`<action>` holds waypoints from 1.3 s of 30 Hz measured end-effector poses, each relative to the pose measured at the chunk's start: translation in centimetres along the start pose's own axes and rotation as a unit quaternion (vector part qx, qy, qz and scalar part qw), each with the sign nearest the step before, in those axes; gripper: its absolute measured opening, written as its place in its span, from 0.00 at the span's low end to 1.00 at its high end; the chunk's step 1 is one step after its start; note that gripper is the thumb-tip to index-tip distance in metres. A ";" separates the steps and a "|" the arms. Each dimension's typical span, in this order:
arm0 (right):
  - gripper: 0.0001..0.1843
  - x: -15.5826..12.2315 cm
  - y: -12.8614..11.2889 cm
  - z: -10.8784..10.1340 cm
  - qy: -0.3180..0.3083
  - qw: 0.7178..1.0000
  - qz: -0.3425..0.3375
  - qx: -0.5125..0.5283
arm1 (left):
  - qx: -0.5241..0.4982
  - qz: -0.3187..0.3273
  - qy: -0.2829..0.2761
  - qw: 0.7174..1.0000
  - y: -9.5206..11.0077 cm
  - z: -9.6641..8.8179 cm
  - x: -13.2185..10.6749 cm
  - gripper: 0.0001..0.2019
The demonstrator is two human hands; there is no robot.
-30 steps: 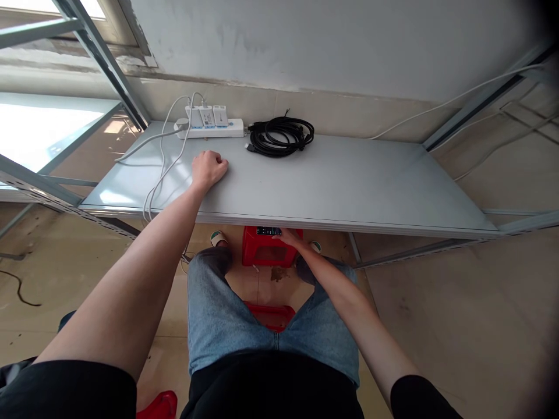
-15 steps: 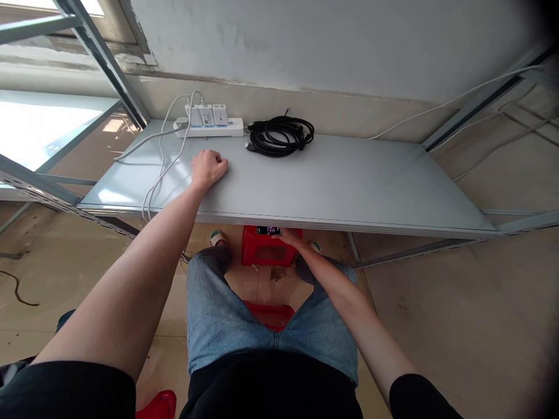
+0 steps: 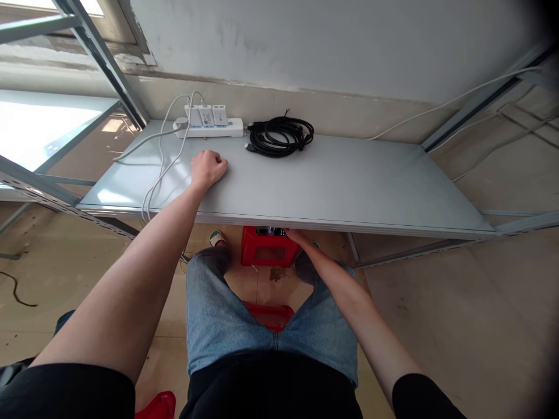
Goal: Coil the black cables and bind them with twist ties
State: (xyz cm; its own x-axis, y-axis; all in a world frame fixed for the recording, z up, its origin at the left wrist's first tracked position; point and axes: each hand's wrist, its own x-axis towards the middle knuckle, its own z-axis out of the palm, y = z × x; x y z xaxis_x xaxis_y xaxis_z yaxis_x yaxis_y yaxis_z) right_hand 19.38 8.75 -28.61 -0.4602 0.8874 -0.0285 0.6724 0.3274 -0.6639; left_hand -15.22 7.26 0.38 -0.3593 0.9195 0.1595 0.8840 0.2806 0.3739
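Note:
My left hand (image 3: 208, 167) rests on the grey metal shelf (image 3: 358, 180), its fingers curled into a loose fist with nothing seen in it. Just behind it lies a white power strip (image 3: 213, 128) with several white chargers plugged in. Below the shelf's front edge, my right hand (image 3: 297, 235) is at the right end of a phone (image 3: 271, 231) with a lit screen. The phone lies on a red plastic stool (image 3: 268, 253). The shelf edge and the small size hide how the right fingers are held; whether they touch the phone is unclear.
A coil of black cable (image 3: 282, 137) lies beside the power strip. White cords (image 3: 161, 169) run over the shelf's left front edge. Metal uprights (image 3: 102, 64) stand at the sides, with a wall (image 3: 327, 46) behind. Another red stool (image 3: 271, 314) is between my legs.
My right hand has drawn back slightly to the right, uncovering more of the phone's screen. The left hand has stayed in place on the shelf.

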 end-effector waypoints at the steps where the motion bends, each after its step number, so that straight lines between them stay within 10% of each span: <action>1: 0.24 -0.3 -0.1 0.0 -0.004 1.000 -0.008 -0.012 | 0.000 0.001 0.000 1.000 0.0 0.0 0.0 0.11; 39: 0.19 -3.2 2.3 0.5 0.038 0.997 0.000 -0.066 | -0.003 0.005 0.000 1.000 -0.1 0.0 0.1 0.13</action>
State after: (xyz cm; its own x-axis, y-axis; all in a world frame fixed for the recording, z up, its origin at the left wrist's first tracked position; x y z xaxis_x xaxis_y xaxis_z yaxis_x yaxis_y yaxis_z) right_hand 22.14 6.47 -30.45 -0.4187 0.9076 0.0320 0.7450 0.3635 -0.5593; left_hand -15.32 7.32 0.32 -0.3511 0.9221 0.1628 0.8852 0.2703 0.3785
